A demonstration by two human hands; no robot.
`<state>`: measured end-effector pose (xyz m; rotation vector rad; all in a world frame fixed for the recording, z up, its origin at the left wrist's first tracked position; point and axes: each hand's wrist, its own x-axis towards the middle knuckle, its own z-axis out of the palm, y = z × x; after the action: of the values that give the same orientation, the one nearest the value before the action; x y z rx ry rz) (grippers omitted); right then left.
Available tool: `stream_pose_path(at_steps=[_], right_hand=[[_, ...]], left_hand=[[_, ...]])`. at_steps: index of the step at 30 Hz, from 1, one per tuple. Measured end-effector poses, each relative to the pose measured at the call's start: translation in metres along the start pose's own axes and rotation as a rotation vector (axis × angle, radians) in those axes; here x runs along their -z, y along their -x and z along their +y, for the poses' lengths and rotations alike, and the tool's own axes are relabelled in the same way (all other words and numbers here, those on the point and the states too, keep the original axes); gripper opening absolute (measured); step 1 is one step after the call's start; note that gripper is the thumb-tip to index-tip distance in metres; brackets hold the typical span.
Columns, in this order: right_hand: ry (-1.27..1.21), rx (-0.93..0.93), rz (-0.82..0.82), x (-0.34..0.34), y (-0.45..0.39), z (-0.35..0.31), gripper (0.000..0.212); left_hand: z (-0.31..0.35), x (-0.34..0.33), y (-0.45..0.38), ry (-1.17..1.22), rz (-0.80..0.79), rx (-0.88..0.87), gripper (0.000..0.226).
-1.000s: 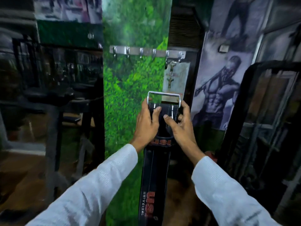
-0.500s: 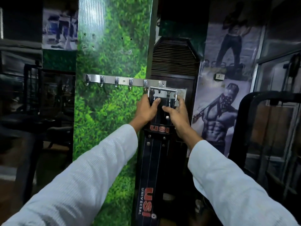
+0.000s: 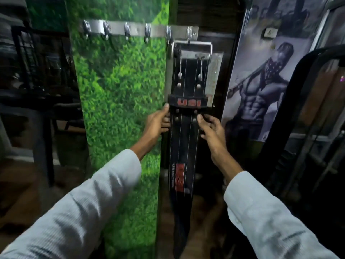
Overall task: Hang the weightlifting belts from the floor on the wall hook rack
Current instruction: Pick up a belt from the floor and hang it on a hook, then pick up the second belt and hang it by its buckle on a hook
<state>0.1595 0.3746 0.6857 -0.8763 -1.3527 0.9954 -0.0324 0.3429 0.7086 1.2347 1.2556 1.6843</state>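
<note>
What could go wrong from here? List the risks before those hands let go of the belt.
1. The belt hangs by its buckle from only the rightmost hook. How deeply it sits is unclear, so it may slip off on release.
2. The left hand and right hand touch the belt's edges; pulling away unevenly could swing it and unseat the buckle.
3. The hook rack carries the load at its very end, which may strain that fastening.

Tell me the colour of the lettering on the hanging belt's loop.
Red lettering on the black belt, clearest on its loop in the head view.
</note>
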Motion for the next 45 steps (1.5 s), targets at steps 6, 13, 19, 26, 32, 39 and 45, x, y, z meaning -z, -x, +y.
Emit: stream_pose_path(at_steps=[6,13,19,26,32,39,45], right_hand=[[0.099,-0.4,0.086,-0.005,0.109,0.156,0.047],[0.213,-0.773,0.008,-0.022,0.259,0.312,0.032],[0.169,-1.157,-0.124,-0.019,0.38,0.434,0.013],[0.423,-1.33,-0.264,0.005,0.522,0.592,0.007],[0.558,-1.507,-0.353,0.022,0.618,0.698,0.009],[0.811,-1.313,-0.634,0.029,0.692,0.818,0.037],[1.119,-1.07,-0.914,0.035,0.728,0.889,0.05]], left_hand=[[-0.155,0.033,0.099,0.002,-0.057,0.389,0.021],[-0.337,0.077,0.233,-0.08,-0.024,0.705,0.023],[-0.469,0.127,0.349,-0.076,0.067,1.018,0.013],[-0.611,0.152,0.486,-0.227,0.062,1.305,0.024],[-0.725,0.154,0.57,-0.266,-0.079,1.465,0.022],[-0.844,0.171,0.618,-0.33,-0.034,1.492,0.018],[-0.928,0.183,0.649,-0.372,-0.032,1.584,0.018]])
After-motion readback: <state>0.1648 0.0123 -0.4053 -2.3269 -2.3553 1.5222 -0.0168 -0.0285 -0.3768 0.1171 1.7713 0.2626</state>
